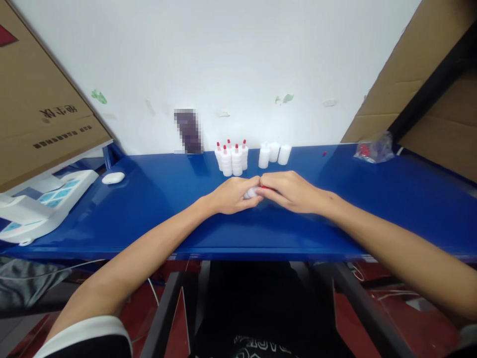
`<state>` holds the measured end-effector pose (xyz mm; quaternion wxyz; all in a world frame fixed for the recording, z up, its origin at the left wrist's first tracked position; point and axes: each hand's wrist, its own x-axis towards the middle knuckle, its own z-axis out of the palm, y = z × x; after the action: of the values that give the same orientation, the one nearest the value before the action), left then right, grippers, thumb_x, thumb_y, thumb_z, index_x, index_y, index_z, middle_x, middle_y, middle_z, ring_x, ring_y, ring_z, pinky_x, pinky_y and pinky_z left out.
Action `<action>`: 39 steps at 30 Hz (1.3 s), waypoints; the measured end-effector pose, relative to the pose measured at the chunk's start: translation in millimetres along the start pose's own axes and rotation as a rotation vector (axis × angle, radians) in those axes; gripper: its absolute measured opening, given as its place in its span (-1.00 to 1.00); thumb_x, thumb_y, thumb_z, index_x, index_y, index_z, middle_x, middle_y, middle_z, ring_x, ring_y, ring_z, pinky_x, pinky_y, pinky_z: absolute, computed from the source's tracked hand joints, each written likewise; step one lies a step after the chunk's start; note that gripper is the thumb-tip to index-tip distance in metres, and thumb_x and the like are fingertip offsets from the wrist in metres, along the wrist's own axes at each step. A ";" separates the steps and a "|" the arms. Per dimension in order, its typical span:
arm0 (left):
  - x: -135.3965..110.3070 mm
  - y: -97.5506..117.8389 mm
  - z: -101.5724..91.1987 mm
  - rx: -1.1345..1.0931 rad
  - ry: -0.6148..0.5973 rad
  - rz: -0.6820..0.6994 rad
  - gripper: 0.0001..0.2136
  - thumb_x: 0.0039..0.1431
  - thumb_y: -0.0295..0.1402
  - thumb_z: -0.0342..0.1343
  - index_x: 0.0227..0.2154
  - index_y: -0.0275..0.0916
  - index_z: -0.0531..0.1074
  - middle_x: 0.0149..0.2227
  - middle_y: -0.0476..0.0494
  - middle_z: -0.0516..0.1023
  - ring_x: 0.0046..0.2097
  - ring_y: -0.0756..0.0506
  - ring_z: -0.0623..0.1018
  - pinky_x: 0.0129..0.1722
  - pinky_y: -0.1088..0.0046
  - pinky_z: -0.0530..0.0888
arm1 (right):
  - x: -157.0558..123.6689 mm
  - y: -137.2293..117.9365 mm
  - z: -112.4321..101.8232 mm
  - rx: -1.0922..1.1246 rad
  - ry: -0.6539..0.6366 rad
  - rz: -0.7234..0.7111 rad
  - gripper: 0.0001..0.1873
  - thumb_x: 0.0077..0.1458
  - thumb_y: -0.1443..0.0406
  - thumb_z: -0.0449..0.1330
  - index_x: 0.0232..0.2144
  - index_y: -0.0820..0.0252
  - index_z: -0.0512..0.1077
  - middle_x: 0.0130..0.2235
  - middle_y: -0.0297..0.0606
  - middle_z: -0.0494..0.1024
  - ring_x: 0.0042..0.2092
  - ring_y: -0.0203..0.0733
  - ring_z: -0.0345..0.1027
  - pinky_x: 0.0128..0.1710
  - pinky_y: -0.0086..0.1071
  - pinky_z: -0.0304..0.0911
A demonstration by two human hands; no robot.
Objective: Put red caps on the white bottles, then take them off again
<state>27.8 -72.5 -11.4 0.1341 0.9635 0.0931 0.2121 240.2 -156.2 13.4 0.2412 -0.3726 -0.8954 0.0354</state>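
My left hand (234,195) is closed around a small white squeeze bottle (251,193), which lies tilted on its side just above the table. My right hand (292,191) meets it from the right, its fingers pinched on a red piece (267,188) at the bottle's end, seemingly a cap. Most of that piece is hidden by the fingers. Behind my left hand stands a group of several white bottles with red-tipped nozzles (231,160). Further right, behind my right hand, is a cluster of white bottles (274,154) without red tips.
The blue table (160,214) backs onto a white wall. A clear plastic bag with red pieces (373,149) lies at the back right, and a loose red cap (324,153) nearby. On the left are a white case (113,178), a white device (55,204) and a cardboard box (44,99).
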 end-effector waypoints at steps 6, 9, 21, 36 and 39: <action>-2.9 -8.2 -0.8 0.171 0.012 0.042 -0.65 0.41 -0.22 -0.07 0.11 -0.18 0.45 -0.19 -0.13 0.64 -0.29 -0.05 0.60 -0.27 0.45 0.51 | -1.3 0.1 -5.9 0.182 0.111 0.168 -0.47 0.46 0.03 -0.16 -0.54 0.10 0.11 -0.55 -0.39 0.23 -0.49 -0.29 0.08 -0.40 -0.31 0.03; -6.3 -16.8 -9.3 0.172 0.092 0.006 -0.58 0.41 -0.27 -0.04 0.28 -0.13 0.34 0.04 -0.15 0.64 -0.09 -0.07 0.65 -0.08 0.43 0.56 | -4.5 3.1 -13.5 0.169 0.126 0.207 -0.45 0.45 -0.01 -0.17 -0.56 0.08 0.01 -0.58 -0.42 0.11 -0.51 -0.29 -0.02 -0.42 -0.29 -0.01; -8.4 -23.1 -10.0 0.211 0.116 -0.068 -0.64 0.39 -0.17 0.00 0.10 -0.22 0.45 -0.05 -0.20 0.68 -0.15 -0.14 0.67 -0.16 0.37 0.54 | -13.3 42.5 -32.2 -0.065 -0.265 0.436 -0.74 0.30 0.11 0.07 -0.22 0.14 0.43 -0.44 -0.29 0.47 -0.42 -0.17 0.28 -0.34 -0.26 0.06; -8.2 -24.1 -8.8 0.223 0.067 -0.089 -0.64 0.39 -0.14 0.00 0.08 -0.22 0.45 -0.12 -0.18 0.67 -0.22 -0.13 0.63 -0.23 0.39 0.47 | -15.1 36.5 -32.6 0.006 -0.500 0.533 -0.67 0.26 0.07 0.08 -0.44 0.13 0.38 -0.41 -0.26 0.52 -0.41 -0.17 0.33 -0.37 -0.24 0.13; -7.8 -23.2 -8.7 0.231 0.060 -0.087 -0.64 0.39 -0.14 -0.01 0.07 -0.22 0.46 -0.14 -0.17 0.67 -0.25 -0.12 0.62 -0.26 0.40 0.45 | -15.3 36.8 -32.7 0.033 -0.529 0.540 -0.70 0.23 0.10 0.11 -0.47 0.12 0.35 -0.42 -0.27 0.50 -0.42 -0.19 0.30 -0.38 -0.25 0.14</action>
<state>14.2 -50.5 -13.7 0.0283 0.9608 0.1624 0.2228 288.4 -144.0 27.0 -0.0103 -0.5692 -0.7956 0.2072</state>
